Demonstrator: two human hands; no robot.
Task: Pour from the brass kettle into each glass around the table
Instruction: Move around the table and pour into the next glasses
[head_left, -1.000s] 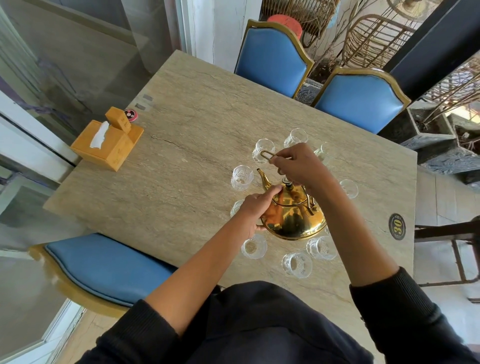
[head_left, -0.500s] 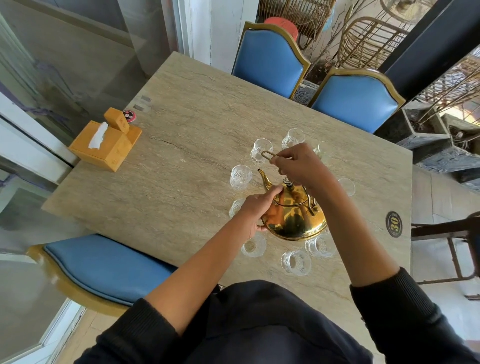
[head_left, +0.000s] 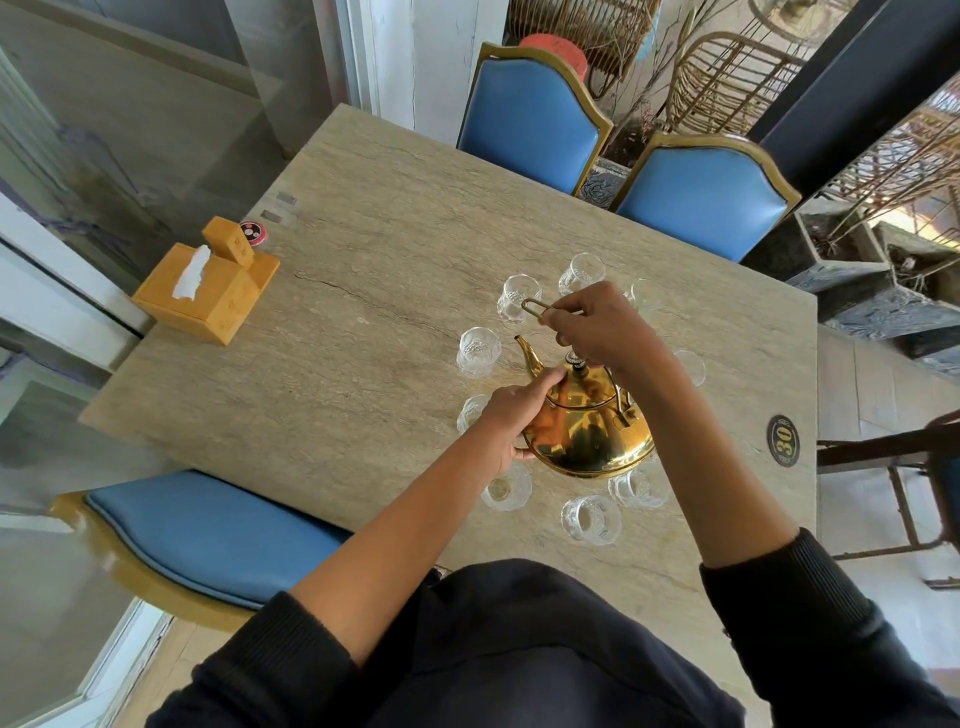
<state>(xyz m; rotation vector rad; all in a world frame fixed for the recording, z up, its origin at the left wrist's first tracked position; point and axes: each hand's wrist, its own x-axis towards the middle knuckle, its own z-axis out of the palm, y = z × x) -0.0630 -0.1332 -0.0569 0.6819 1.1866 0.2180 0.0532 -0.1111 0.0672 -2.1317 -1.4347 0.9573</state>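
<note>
A shiny brass kettle (head_left: 589, 431) stands in the middle of a ring of several small clear glasses on the stone table (head_left: 363, 364). Its spout points up and left, towards one glass (head_left: 478, 351). My right hand (head_left: 597, 325) grips the kettle's thin wire handle above the lid. My left hand (head_left: 511, 418) rests against the kettle's left side, fingers stretched along its shoulder near the lid. Other glasses stand at the back (head_left: 581, 273) and at the front (head_left: 589, 518). Part of the ring is hidden behind the kettle and my arms.
A wooden tissue box (head_left: 205, 293) sits at the table's left edge. Two blue chairs (head_left: 530, 124) stand at the far side, and another blue chair (head_left: 208, 530) at the near left. A round "30" sticker (head_left: 782, 440) marks the table's right edge.
Hands and kettle stay in the same pose. Only the camera view has drifted slightly.
</note>
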